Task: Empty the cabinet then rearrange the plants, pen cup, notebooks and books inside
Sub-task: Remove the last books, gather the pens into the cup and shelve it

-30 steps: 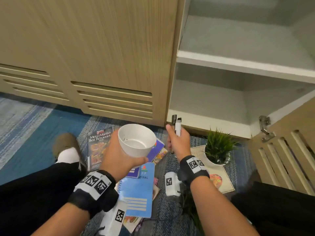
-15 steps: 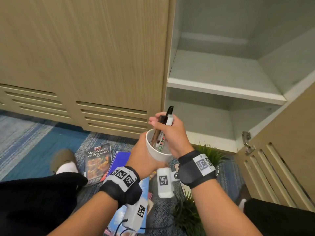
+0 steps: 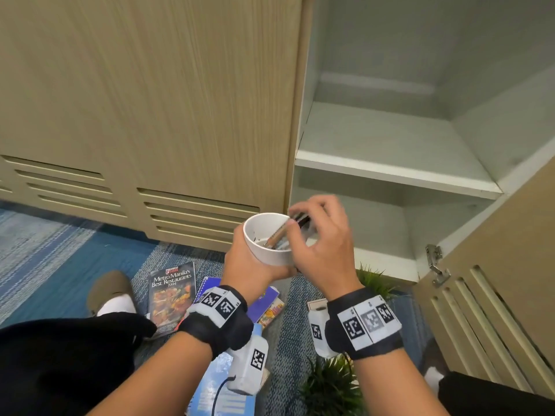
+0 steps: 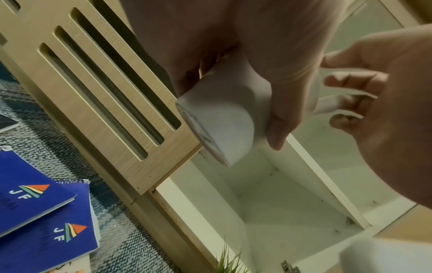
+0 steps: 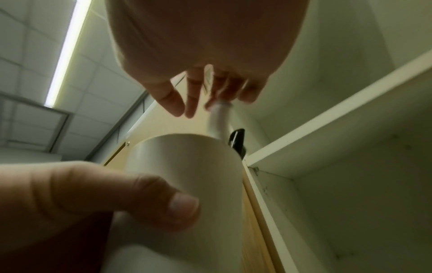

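My left hand (image 3: 252,265) grips a white pen cup (image 3: 267,241) from the side, in the air before the open cabinet. Several pens (image 3: 288,228) lean inside it against the right rim. From below, a white pen (image 5: 217,120) and a black pen (image 5: 237,140) stick out above the cup (image 5: 187,175). My right hand (image 3: 318,235) hovers over the rim with loosely spread fingers that only touch the pen tops. Both cabinet shelves (image 3: 390,172) are bare. Two potted plants (image 3: 375,280) (image 3: 330,382), a restaurant book (image 3: 171,295) and blue notebooks (image 4: 35,212) lie on the carpet.
The slatted cabinet door (image 3: 495,280) stands open at the right, its hinge near my right wrist. A closed slatted door (image 3: 150,115) fills the left. My legs and one shoe (image 3: 111,289) rest on the blue carpet among the books.
The right hand brought the pens from beside the cup into it and loosened its fingers. The left hand raised the cup toward the cabinet opening.
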